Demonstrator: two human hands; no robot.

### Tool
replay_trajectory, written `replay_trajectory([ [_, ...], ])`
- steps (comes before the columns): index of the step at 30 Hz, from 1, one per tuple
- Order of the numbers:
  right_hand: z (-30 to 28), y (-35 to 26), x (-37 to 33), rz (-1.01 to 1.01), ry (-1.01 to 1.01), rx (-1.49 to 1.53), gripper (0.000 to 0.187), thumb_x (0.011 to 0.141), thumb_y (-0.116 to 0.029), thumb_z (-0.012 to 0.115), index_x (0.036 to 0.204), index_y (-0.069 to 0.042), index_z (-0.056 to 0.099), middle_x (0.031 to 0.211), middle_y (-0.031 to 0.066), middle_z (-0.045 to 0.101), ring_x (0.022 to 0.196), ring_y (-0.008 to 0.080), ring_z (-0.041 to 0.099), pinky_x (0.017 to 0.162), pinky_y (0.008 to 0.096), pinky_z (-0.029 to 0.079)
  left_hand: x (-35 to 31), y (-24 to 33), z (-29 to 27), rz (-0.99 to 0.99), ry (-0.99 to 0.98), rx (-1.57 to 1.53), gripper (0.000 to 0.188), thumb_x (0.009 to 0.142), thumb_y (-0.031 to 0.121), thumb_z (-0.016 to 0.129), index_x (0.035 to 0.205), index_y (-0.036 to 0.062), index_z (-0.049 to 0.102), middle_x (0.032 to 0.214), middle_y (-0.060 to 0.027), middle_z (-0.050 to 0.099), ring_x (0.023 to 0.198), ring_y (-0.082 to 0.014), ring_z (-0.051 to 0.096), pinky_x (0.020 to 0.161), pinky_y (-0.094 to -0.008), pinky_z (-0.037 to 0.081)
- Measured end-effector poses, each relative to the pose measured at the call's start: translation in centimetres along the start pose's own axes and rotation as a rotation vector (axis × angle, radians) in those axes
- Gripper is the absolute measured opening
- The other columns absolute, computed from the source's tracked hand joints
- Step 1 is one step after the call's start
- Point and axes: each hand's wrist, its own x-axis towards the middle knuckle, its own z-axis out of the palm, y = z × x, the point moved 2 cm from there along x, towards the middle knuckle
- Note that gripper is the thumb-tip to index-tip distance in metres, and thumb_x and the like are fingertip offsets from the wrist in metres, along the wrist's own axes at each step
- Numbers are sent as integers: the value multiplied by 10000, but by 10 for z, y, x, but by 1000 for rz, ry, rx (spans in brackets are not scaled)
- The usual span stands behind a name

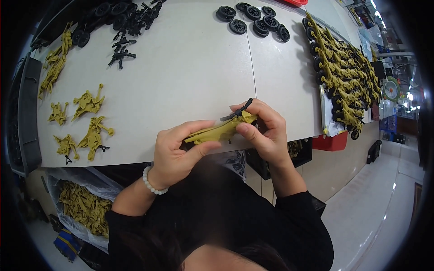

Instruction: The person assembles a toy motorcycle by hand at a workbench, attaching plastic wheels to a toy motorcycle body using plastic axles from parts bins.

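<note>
Above the table's near edge, both hands hold a yellow-green plastic toy vehicle body. My left hand is closed on its left end, thumb below and fingers along the top. My right hand grips its right end with thumb and fingers. A black handlebar-like plastic part sits at the top of that end, close to my right fingers; whether it is fixed there I cannot tell. Left of my hands lie several yellow-green plastic parts, two with small black pieces at their lower ends.
Loose black wheels lie at the far middle, black handlebar-like parts at the far left. Rows of yellow-green toy vehicles with wheels stand on the right. A plastic-lined container of yellow-green parts is below left, a red bin below right.
</note>
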Motion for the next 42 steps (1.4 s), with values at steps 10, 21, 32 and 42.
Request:
replay_trajectory([
  [10,3,1,-5,83,-1,27,257,870,-113,673,1057,40,588,998,92,596,946,154,581,853,278,454,2,-3,-2,33,32,61,296,820,60,735,1090,-22,647,930,-122,719,821,-147,694,727,-245,534],
  [21,-8,0,-4,7,-53,24,374,859,-240,689,1087,53,638,993,117,625,933,179,607,834,287,472,1,4,0,13,-17,27,367,794,94,774,1108,-35,634,951,-115,717,849,-130,684,756,-234,529],
  [32,1,-7,-8,-80,42,47,291,847,-112,657,1068,73,615,973,133,620,888,205,604,795,300,479,-1,4,5,-16,43,-134,312,825,30,732,1111,-41,630,947,-109,711,875,-125,668,787,-234,520],
  [42,-6,-6,-9,54,-18,58,327,854,-185,700,1059,60,627,976,129,643,911,196,637,816,303,505,-1,2,4,39,-10,-93,312,854,79,714,1131,-29,618,945,-95,708,847,-122,664,759,-233,513],
])
